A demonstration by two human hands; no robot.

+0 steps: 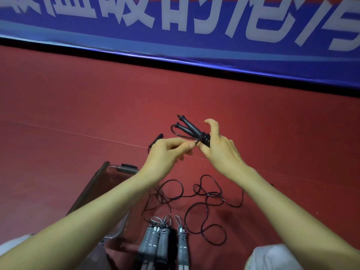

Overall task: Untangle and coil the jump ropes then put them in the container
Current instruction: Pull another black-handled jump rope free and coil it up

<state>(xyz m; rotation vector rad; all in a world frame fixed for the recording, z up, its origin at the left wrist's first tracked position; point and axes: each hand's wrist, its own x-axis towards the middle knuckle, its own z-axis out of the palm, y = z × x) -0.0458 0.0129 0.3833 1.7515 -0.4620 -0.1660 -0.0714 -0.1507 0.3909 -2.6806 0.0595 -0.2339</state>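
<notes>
My right hand holds a black jump rope bundle, its two handles side by side with cord wound around them. My left hand pinches the loose end of that cord just left of the bundle. A tangled black rope lies loose on the red floor below my hands. Three bundles wrapped in grey cord lie near the bottom edge. A clear plastic container with a dark rim sits under my left forearm. A black handle shows behind my left hand.
The red floor stretches ahead to a black strip and a blue banner with white characters. White-clad knees show at the bottom corners.
</notes>
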